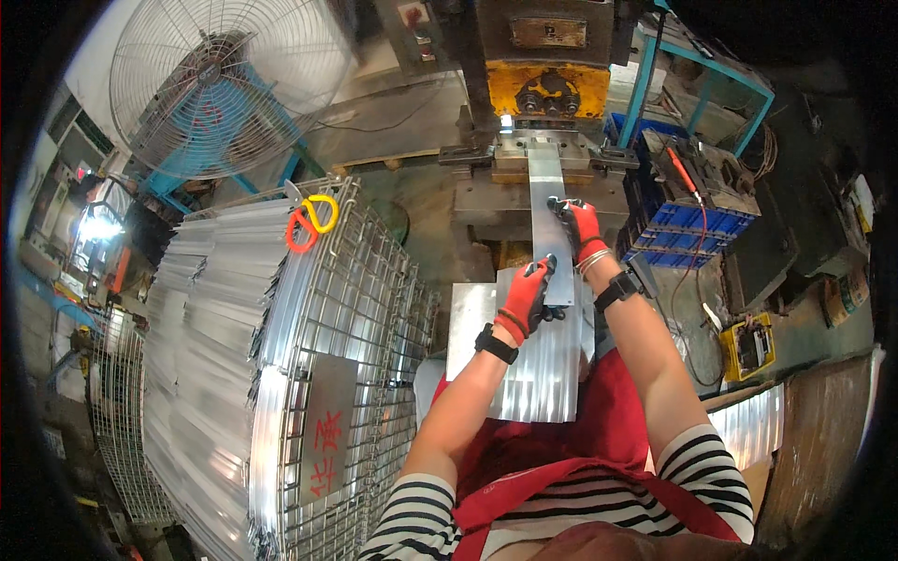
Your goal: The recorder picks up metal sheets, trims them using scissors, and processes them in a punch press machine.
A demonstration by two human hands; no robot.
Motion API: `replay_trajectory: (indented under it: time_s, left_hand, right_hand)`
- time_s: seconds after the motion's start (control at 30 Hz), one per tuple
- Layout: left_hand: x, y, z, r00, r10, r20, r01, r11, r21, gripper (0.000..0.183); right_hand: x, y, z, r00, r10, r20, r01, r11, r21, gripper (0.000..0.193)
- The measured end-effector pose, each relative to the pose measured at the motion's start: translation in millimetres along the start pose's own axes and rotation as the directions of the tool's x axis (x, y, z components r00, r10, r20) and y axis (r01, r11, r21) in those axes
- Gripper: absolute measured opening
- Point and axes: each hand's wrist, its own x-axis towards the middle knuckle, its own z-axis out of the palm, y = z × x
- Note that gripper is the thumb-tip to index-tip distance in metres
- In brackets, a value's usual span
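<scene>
Both my hands wear red gloves. My left hand [526,297] grips the near left edge of a long, narrow metal strip [548,210]. My right hand [579,224] holds the strip's right edge farther up. The strip's far end lies in the die of a yellow and grey press machine [545,89]. Under the near end of the strip, a stack of flat metal sheets [538,365] rests on my lap above my red apron.
A wire cage [351,309] full of stacked metal strips stands at my left, with orange and yellow rings hooked on its rim. A large fan [220,79] is at the back left. A blue crate [692,220] holding dark parts sits right of the press.
</scene>
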Motion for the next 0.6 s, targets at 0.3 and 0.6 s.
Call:
replay_trajectory:
  time_s: [0.3,0.6]
  left_hand:
    - [-6.0,7.2,4.8,0.997,-0.072,-0.006,0.072,0.997,0.033,0.025]
    - [1.2,-6.9,-18.6,0.987,0.030,0.160,-0.025,0.999,-0.033,0.029]
  right_hand:
    - [-4.1,-8.8,1.7,0.999,0.047,-0.023,-0.049,0.993,-0.108,0.015]
    - [-17.1,-13.2,11.5,0.996,-0.071,-0.050,0.063,0.987,-0.149,0.022]
